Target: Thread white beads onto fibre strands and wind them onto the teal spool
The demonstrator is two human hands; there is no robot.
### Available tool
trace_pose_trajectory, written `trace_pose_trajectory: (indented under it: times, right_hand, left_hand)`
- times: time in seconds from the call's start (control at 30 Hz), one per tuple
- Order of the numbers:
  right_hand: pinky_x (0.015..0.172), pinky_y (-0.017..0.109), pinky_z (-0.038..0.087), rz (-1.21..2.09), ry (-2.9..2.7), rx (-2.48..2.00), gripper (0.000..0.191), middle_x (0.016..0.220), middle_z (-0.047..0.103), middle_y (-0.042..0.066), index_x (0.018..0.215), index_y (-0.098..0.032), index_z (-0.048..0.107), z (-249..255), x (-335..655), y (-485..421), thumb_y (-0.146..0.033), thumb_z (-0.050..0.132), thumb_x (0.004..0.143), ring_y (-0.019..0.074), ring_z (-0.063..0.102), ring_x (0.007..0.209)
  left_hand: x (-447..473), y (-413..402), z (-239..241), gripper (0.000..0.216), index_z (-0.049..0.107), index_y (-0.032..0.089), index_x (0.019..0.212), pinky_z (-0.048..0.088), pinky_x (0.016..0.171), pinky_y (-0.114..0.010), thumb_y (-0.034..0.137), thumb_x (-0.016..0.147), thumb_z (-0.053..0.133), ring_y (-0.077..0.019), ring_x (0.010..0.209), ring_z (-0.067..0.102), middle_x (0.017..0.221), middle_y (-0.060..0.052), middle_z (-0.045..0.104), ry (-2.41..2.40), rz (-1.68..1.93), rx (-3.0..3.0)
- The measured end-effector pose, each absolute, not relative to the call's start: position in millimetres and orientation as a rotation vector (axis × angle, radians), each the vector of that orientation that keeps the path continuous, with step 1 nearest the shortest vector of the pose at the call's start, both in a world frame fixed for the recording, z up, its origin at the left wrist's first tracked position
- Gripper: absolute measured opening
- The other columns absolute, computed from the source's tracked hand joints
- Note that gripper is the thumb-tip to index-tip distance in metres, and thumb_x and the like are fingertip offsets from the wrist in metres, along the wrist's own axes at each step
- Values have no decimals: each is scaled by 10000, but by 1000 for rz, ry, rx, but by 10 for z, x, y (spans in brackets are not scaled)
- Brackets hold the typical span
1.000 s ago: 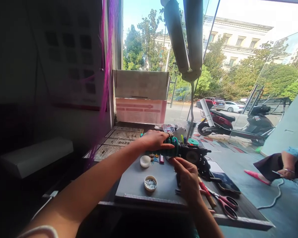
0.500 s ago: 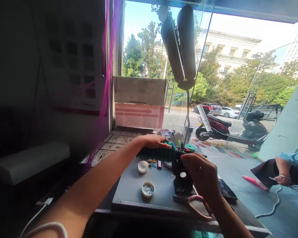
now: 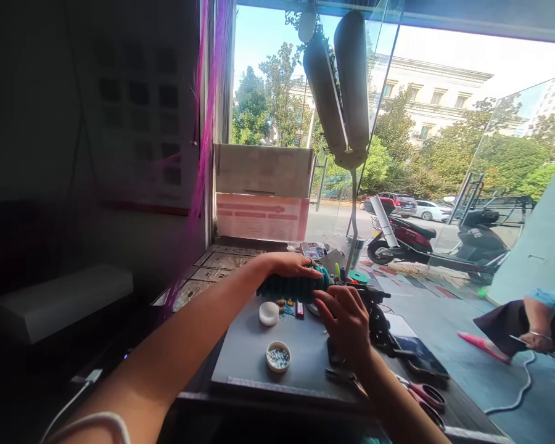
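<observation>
My left hand [image 3: 292,265] lies over the top of a dark teal, ribbed, roll-like thing [image 3: 287,287], its fingers bent round the right end. My right hand [image 3: 346,317] is at that same end, with thumb and forefinger drawn together close to the roll; whether anything is between them cannot be made out. Just to the right and behind my right hand stands a black metal device [image 3: 382,317], partly covered by the hand. Below my right wrist lie the dark jaws of pliers [image 3: 340,374], their handles hidden by my forearm.
On the grey board [image 3: 240,357] sit a round tub of small shiny beads [image 3: 278,357] and a white bowl [image 3: 269,314]. Scissors [image 3: 428,394] and a dark phone-like slab [image 3: 420,357] lie at the right. A lamp [image 3: 351,160] rises behind. Another person's hand [image 3: 536,341] shows far right.
My right hand has moved left from the black device to the end of the teal roll, uncovering more of the device and the scissors. My left hand stays on the roll.
</observation>
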State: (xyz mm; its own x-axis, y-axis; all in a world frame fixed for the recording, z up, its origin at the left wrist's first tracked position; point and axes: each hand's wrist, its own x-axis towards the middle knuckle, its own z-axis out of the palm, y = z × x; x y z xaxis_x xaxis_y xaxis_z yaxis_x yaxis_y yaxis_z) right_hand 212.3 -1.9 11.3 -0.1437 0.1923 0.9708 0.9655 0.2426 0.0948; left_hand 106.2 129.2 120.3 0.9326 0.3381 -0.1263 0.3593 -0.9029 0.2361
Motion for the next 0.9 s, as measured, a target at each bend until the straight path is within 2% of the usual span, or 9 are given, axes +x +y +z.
trace_pose_trajectory:
  times: [0.17,0.33,0.5,0.7,0.9]
  right_hand:
    - [594,260,441,-946,-1550,-1163,122,711,542,12,768,-241,629,123,2087,-22,-150,550,787,131,485,649]
    - [662,289,449,-785,-1406,-1153,70,756,563,13,761,-213,574,124,2108,-86,-154,539,772,144,529,724]
    - [643,280,444,-626,-1351,-1211,45,777,561,6,770,-214,559,204,2180,-90,-175,541,756,142,526,718]
    - [701,334,447,-643,-1472,-1267,249,864,549,25,890,-216,546,208,2146,-18,-137,588,658,189,505,821]
    - [707,334,444,-669,-1410,-1235,165,822,540,20,914,-233,599,173,2111,81,-247,590,749,180,506,797]
  left_hand:
    - [1058,1298,1196,637,518,168,1137,407,835,-307,656,765,346,-218,995,534,1186,-91,560,515,-119,2838]
    - [1066,1315,1180,599,535,162,1112,411,818,-298,628,781,356,-219,996,532,1177,-95,569,495,-106,2843]
    - [1065,1305,1192,600,523,164,1138,408,834,-295,621,785,360,-213,1004,527,1179,-82,569,486,-115,2827]
    - [1053,1281,1218,580,520,166,1140,399,855,-298,605,791,369,-208,1007,521,1177,-72,568,481,-117,2823]
    - [1064,1308,1204,573,529,171,1112,406,822,-287,613,794,350,-200,970,534,1157,-73,577,468,-117,2843]
